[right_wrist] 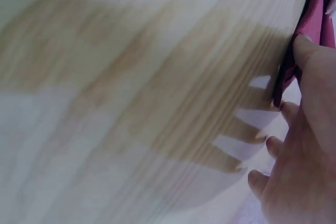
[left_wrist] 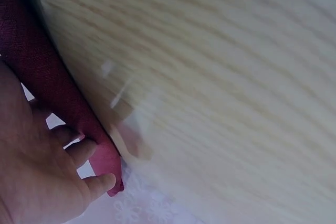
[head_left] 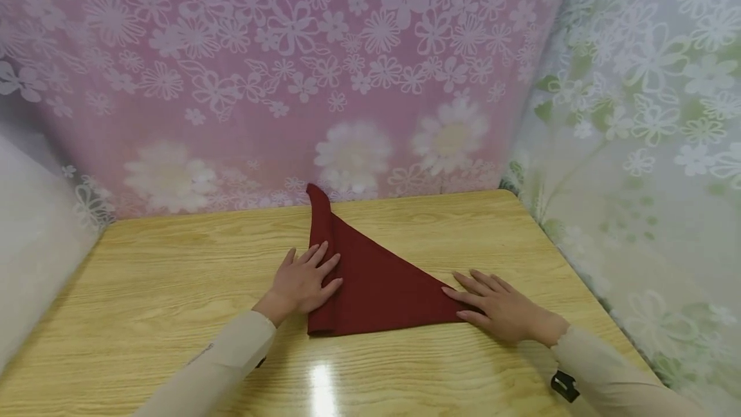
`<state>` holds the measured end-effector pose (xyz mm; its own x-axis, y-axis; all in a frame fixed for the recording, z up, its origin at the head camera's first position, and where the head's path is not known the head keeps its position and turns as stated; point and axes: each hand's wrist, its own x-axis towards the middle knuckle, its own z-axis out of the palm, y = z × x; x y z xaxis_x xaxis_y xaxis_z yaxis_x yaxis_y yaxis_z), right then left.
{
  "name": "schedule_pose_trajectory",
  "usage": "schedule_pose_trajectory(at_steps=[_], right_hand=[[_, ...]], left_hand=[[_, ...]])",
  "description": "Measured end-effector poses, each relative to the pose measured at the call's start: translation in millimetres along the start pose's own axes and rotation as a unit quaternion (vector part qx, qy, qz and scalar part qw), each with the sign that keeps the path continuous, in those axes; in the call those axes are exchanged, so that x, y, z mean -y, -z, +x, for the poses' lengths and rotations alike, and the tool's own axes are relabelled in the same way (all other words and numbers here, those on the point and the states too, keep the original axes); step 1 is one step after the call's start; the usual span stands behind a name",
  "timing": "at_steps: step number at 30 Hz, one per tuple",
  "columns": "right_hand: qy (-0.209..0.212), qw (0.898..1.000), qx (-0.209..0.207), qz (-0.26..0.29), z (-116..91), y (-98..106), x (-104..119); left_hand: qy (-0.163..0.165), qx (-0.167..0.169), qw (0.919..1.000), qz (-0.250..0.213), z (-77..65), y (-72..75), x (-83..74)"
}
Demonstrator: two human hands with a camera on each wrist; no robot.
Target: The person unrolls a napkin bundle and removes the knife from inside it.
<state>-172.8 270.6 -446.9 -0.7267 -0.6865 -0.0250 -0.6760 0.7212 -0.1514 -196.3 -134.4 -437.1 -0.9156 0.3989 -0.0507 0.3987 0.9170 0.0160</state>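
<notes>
Fingers spread, the left hand rests over the folded edge of the dark red cloth, centre frame; the right hand, fingers apart too, touches its right-hand corner. Light, even pressure ought to hold that fold straight on the table!

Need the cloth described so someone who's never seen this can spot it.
Find the yellowish wooden table before the pink flowered backdrop. On it, the left hand and right hand touch a folded, roughly triangular cloth. Its plain dark red sets it apart from the pale sleeves.
</notes>
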Motion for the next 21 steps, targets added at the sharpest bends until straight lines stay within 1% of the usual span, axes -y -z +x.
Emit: schedule_pose_trajectory(at_steps=[3, 6, 11, 16, 18, 21], right_hand=[[-0.003, 1.0, 0.007, 0.006, -2.4, 0.2, -4.2], [0.001, 1.0, 0.005, 0.012, -3.7, -0.5, -7.0], [0.001, 0.999, -0.015, 0.029, -2.8, -2.6, -5.6], [-0.01, 0.998, -0.044, 0.035, -0.5, -5.1, -0.7], [-0.016, 0.998, -0.049, 0.032, 0.7, -6.1, 0.8], [-0.019, 0.998, -0.044, 0.033, 1.4, -7.4, 2.5]], left_hand=[[0.0, 0.005, 1.0, 0.0, 3.2, 0.3, -3.6], [0.003, 0.002, 1.0, 0.002, 4.6, 0.2, -5.8], [0.005, 0.002, 1.0, 0.005, 4.8, -0.5, -5.5], [0.009, 0.004, 0.9999, 0.006, 5.7, -0.7, -5.5], [0.011, 0.003, 0.9999, 0.006, 5.9, -1.3, -5.4], [0.013, 0.003, 0.9999, 0.003, 6.0, -2.2, -4.8]])
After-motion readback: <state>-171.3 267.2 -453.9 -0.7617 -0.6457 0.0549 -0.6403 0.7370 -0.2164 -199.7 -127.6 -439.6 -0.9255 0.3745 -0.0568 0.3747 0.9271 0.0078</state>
